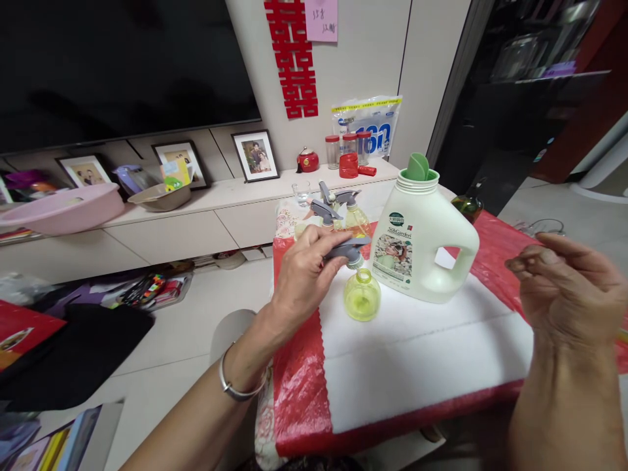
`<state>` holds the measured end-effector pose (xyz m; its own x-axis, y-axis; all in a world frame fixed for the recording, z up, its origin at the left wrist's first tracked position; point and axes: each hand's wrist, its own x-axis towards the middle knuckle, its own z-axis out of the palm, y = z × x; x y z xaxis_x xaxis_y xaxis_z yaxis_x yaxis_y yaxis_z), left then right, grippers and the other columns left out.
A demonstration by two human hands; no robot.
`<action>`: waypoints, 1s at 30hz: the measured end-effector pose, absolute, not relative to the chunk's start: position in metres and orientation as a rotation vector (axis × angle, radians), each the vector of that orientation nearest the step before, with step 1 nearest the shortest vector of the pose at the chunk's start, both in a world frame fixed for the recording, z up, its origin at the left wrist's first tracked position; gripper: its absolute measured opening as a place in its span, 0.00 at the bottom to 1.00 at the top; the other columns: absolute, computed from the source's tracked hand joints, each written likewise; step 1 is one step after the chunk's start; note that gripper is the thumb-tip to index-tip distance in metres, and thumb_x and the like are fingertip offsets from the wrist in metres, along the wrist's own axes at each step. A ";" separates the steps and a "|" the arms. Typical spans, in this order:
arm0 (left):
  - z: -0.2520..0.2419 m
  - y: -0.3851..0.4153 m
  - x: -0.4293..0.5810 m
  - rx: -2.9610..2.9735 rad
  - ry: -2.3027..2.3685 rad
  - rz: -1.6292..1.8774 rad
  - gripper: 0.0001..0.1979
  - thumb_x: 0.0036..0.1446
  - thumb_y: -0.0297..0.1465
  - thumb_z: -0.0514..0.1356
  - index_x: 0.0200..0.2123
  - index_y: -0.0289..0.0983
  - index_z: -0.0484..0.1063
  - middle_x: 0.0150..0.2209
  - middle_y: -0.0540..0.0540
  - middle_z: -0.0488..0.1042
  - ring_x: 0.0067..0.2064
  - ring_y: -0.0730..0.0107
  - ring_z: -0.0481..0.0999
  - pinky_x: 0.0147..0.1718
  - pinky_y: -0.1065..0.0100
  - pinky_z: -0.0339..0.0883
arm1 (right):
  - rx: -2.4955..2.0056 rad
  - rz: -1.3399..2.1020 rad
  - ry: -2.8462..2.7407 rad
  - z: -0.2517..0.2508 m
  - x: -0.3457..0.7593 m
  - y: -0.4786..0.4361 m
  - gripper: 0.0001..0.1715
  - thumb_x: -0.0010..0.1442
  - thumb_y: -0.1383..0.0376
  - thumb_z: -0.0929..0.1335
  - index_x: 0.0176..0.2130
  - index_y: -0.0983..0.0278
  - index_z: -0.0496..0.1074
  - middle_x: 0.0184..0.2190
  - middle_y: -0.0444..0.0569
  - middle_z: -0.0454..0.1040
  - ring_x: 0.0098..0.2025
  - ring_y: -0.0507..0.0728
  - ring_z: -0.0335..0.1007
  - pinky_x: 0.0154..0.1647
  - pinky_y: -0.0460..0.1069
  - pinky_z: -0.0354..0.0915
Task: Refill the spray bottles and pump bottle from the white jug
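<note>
My left hand (307, 271), with a silver bracelet on its wrist, is closed on a grey trigger spray head (349, 252). The spray head is just above the open neck of a small, round, yellow-green bottle (362, 299) that stands upright on the white cloth. Beside the bottle is a large pale green jug (424, 235) with a handle and a green spout in its mouth. My right hand (569, 288) is raised at the right, away from the jug. Its fingers are curled in against the thumb; whatever is between them, if anything, cannot be made out.
Behind my left hand stand spray bottles with grey triggers (354, 216) and a clear glass (301, 191). A dark pump bottle (470, 204) is behind the jug. The white cloth (417, 366) lies over a red table cover (299, 392). Jars and picture frames line the low cabinet.
</note>
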<state>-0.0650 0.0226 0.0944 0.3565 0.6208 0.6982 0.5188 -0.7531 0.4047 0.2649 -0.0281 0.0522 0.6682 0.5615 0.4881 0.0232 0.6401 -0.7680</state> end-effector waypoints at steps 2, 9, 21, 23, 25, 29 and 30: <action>0.085 0.025 -0.060 2.514 1.020 1.336 0.19 0.61 0.24 0.62 0.54 0.44 0.74 0.41 0.48 0.72 0.44 0.70 0.76 0.43 0.66 0.73 | -0.832 0.378 -0.866 0.056 0.254 -0.031 0.16 0.46 0.70 0.76 0.38 0.71 0.79 0.27 0.49 0.74 0.26 0.53 0.72 0.29 0.47 0.69; 0.061 0.036 -0.051 2.560 0.965 1.308 0.19 0.62 0.21 0.61 0.54 0.40 0.73 0.39 0.48 0.72 0.42 0.69 0.75 0.40 0.66 0.73 | -0.975 0.663 -1.249 0.054 0.213 -0.029 0.11 0.53 0.64 0.77 0.38 0.64 0.80 0.35 0.51 0.77 0.31 0.53 0.74 0.33 0.46 0.71; 0.070 0.029 -0.048 2.344 1.035 1.207 0.26 0.58 0.23 0.64 0.58 0.43 0.67 0.48 0.45 0.78 0.47 0.62 0.76 0.43 0.61 0.70 | -1.129 0.603 -1.692 0.031 0.160 -0.010 0.16 0.63 0.59 0.70 0.50 0.60 0.75 0.47 0.48 0.74 0.48 0.55 0.72 0.47 0.50 0.70; 0.068 0.031 -0.049 2.224 1.030 1.226 0.27 0.56 0.24 0.65 0.59 0.42 0.67 0.47 0.45 0.78 0.46 0.63 0.77 0.41 0.63 0.69 | -1.133 0.609 -1.726 0.030 0.156 -0.009 0.16 0.64 0.59 0.69 0.50 0.60 0.75 0.48 0.47 0.73 0.50 0.55 0.70 0.48 0.51 0.69; 0.066 0.032 -0.050 2.062 1.013 1.250 0.28 0.55 0.25 0.66 0.59 0.42 0.67 0.48 0.44 0.78 0.45 0.64 0.77 0.38 0.65 0.68 | -1.138 0.626 -1.747 0.029 0.153 -0.007 0.15 0.65 0.59 0.68 0.50 0.59 0.74 0.48 0.47 0.73 0.50 0.55 0.69 0.49 0.51 0.67; 0.061 0.032 -0.054 1.655 0.906 1.253 0.29 0.54 0.31 0.68 0.59 0.41 0.68 0.48 0.43 0.78 0.39 0.69 0.77 0.34 0.68 0.67 | -1.145 0.676 -1.751 0.027 0.146 -0.004 0.16 0.66 0.57 0.66 0.50 0.60 0.74 0.49 0.48 0.73 0.50 0.56 0.69 0.51 0.53 0.66; 0.060 0.032 -0.054 1.563 0.878 1.246 0.28 0.54 0.32 0.68 0.58 0.40 0.69 0.47 0.43 0.79 0.37 0.70 0.76 0.34 0.68 0.67 | -1.147 0.689 -1.746 0.027 0.145 -0.004 0.16 0.66 0.57 0.66 0.49 0.61 0.74 0.49 0.48 0.73 0.50 0.57 0.69 0.51 0.53 0.66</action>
<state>-0.0544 0.0315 0.0598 0.2321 0.9204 0.3146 -0.0139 -0.3203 0.9472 0.1445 -0.0035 0.0267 -0.1567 0.9106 0.3823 0.4039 0.4124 -0.8166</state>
